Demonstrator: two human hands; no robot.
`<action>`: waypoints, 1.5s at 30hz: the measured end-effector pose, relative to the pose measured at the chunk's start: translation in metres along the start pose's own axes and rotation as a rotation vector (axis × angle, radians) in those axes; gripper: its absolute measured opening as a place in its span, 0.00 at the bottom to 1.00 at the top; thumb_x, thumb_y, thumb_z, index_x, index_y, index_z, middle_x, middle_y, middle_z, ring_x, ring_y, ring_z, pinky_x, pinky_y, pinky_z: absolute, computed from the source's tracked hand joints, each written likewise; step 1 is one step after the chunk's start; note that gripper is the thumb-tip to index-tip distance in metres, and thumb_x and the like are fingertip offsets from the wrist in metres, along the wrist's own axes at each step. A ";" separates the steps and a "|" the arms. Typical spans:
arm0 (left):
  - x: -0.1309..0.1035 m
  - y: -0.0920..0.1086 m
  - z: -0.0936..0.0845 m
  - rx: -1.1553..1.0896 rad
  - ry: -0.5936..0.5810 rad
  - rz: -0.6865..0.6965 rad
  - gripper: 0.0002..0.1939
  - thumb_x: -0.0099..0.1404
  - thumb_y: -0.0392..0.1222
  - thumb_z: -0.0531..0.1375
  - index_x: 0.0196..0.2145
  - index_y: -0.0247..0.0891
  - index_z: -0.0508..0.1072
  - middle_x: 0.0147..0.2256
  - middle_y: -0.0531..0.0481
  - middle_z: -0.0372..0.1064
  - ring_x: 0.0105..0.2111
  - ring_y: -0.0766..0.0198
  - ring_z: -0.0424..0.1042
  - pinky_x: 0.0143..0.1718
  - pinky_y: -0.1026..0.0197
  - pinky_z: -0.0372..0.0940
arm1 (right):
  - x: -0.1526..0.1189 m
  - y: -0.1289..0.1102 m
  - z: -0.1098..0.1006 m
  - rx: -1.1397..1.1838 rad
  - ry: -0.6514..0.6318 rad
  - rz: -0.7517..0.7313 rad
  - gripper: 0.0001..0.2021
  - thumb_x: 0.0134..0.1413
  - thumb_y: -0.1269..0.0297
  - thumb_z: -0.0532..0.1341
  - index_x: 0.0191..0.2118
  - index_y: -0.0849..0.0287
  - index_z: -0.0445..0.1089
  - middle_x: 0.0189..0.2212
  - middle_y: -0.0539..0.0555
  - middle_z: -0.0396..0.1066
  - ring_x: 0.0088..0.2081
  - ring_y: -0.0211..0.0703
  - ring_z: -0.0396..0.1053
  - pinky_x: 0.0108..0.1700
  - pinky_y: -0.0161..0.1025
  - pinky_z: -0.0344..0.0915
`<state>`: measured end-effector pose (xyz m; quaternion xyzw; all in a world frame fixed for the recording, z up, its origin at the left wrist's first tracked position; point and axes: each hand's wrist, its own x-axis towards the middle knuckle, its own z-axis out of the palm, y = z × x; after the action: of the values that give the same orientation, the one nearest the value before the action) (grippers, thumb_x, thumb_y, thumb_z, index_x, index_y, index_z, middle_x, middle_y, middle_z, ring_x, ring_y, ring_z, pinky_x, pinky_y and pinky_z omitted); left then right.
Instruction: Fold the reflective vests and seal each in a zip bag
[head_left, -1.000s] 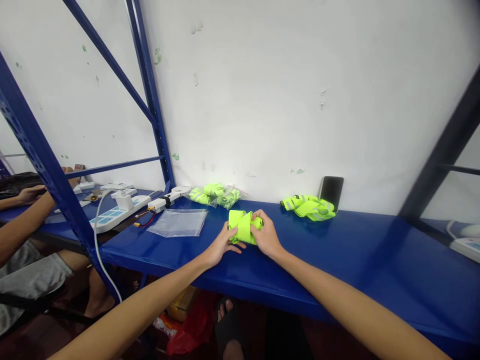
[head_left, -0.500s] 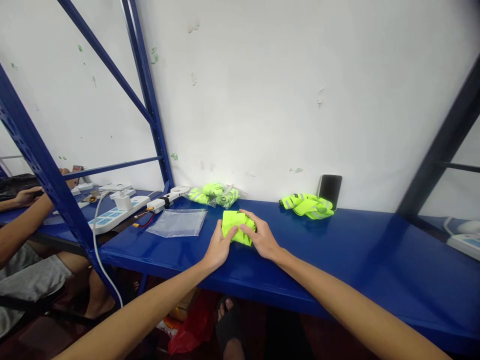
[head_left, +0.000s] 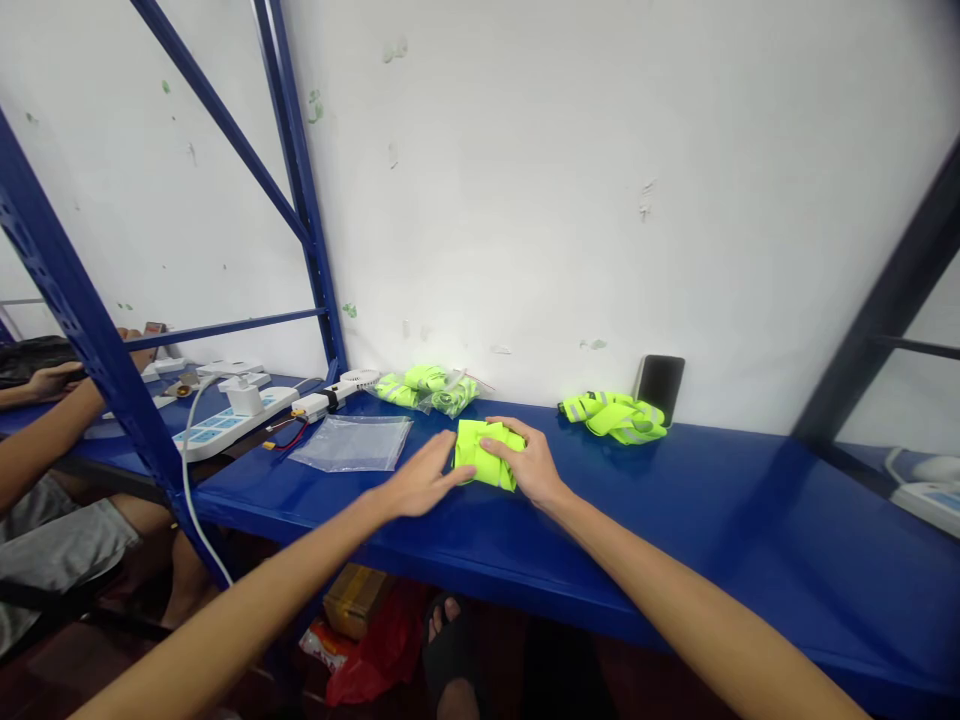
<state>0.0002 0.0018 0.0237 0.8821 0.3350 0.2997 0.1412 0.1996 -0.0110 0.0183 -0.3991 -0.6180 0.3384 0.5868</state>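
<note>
Gripping the yellow-green cloth bundle (head_left: pixel 486 470) above the blue table (head_left: pixel 735 520), the right hand (head_left: pixel 531 466) lays its thumb across the top, while the left hand (head_left: pixel 424 480) sits open, loosely against the bundle's left side. Over to the left lies a clear plastic bag (head_left: pixel 352 443); to the right, another yellow-green cloth (head_left: pixel 626 420) rests beside a phone (head_left: pixel 663 385).
</note>
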 end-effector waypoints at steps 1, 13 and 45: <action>0.002 -0.008 -0.016 0.060 -0.079 0.047 0.18 0.66 0.55 0.52 0.45 0.39 0.67 0.44 0.44 0.68 0.45 0.55 0.67 0.49 0.52 0.62 | 0.001 0.001 -0.001 -0.021 0.014 0.006 0.20 0.43 0.54 0.67 0.43 0.58 0.74 0.38 0.54 0.74 0.38 0.47 0.70 0.38 0.39 0.66; -0.033 -0.086 -0.078 0.554 0.059 0.073 0.20 0.65 0.51 0.52 0.50 0.42 0.72 0.43 0.43 0.73 0.44 0.54 0.71 0.48 0.53 0.63 | 0.005 0.015 -0.006 -0.194 0.057 0.028 0.17 0.43 0.53 0.65 0.38 0.58 0.75 0.35 0.53 0.74 0.36 0.48 0.69 0.37 0.40 0.63; -0.030 -0.035 -0.025 0.284 -0.155 0.196 0.36 0.53 0.62 0.62 0.56 0.45 0.66 0.55 0.44 0.66 0.55 0.49 0.64 0.58 0.46 0.57 | -0.003 0.008 -0.008 -0.256 0.226 -0.134 0.19 0.50 0.51 0.60 0.43 0.59 0.72 0.38 0.55 0.74 0.37 0.48 0.68 0.40 0.40 0.63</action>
<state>-0.0509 0.0084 0.0148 0.9420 0.2745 0.1929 0.0107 0.2089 -0.0102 0.0101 -0.4639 -0.6114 0.1703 0.6181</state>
